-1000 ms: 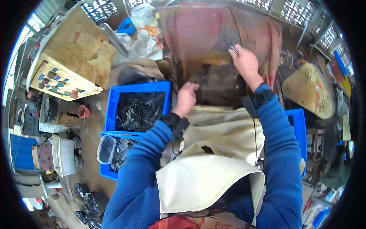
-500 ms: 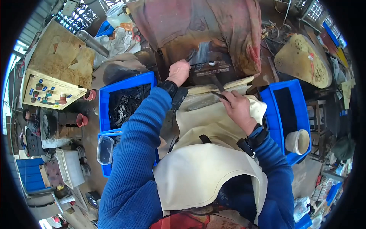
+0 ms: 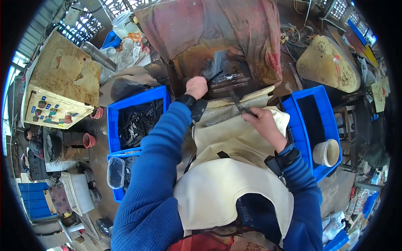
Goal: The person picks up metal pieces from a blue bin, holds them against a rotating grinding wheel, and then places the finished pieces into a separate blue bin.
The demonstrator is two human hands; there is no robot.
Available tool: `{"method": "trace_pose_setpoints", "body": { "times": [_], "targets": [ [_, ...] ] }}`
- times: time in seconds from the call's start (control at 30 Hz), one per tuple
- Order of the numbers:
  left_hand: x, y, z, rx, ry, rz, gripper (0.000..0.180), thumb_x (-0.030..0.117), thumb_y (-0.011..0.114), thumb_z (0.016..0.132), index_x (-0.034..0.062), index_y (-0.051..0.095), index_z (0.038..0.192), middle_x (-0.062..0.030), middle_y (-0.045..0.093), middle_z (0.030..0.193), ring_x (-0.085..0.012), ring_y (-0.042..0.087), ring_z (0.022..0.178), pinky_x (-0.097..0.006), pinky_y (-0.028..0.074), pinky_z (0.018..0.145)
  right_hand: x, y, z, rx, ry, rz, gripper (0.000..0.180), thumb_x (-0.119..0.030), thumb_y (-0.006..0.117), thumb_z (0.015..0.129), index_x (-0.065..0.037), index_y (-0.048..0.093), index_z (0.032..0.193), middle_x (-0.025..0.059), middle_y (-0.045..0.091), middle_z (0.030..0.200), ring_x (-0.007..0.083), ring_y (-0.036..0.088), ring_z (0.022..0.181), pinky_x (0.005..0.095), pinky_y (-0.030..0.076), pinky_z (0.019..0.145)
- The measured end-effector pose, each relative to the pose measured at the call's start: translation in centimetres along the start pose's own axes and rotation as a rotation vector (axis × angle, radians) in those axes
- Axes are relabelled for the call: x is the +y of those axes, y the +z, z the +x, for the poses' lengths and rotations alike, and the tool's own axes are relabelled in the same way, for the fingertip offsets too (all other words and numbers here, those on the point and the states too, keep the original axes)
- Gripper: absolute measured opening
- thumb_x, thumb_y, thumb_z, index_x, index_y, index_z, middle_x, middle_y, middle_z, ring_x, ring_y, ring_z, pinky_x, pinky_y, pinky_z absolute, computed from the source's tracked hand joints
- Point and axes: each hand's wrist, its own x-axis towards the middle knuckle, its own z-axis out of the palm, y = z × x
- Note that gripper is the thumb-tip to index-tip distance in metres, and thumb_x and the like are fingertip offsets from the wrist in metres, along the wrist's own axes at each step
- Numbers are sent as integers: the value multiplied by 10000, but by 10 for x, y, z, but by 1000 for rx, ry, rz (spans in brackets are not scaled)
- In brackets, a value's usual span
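My left hand (image 3: 197, 87) is closed at the left of the brown work trough (image 3: 184, 62). A thin dark strip (image 3: 216, 76) sticks out past its fingers. In my right hand (image 3: 264, 124) is the handle of a T-shaped tool (image 3: 235, 99), its fingers wrapped round the near end. The tool's wide crosshead (image 3: 229, 83), wet and dark, lies across the trough opening. Just beyond it, a pale bluish-white streak (image 3: 218, 62) runs down. What lies under the crosshead is hidden.
Blue bins of dark strips (image 3: 140, 123) stand at my left; a blue bin (image 3: 301, 121) with a white bucket (image 3: 326, 153) stands at my right. A stained cloth (image 3: 209, 25) drapes over the trough. A cream apron (image 3: 226, 184) covers my lap. Left stands a control box (image 3: 58, 104).
My right hand has moved slightly down and toward me with the tool handle. My left hand has dropped a little nearer to me. The view has shifted slightly.
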Motion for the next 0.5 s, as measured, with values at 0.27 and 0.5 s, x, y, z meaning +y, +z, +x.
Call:
{"method": "trace_pose_setpoints", "body": {
  "times": [0.27, 0.5],
  "targets": [
    [28, -63, -53, 354, -75, -486, 195, 233, 600, 785, 76, 717, 783, -157, 667, 811, -363, 633, 793, -469, 495, 717, 13, -9, 70, 22, 522, 1042, 173, -94, 515, 941, -10, 541, 1090, 82, 612, 886, 203, 612, 749, 330, 490, 638],
    [75, -89, -82, 524, 69, -365, 162, 215, 615, 796, 74, 670, 737, -122, 648, 766, -336, 625, 741, -446, 495, 641, -20, 39, 103, 197, 459, 1428, 151, -43, 463, 956, -29, 526, 1093, 138, 607, 1012, 256, 618, 891, 372, 515, 782]
  ]
}}
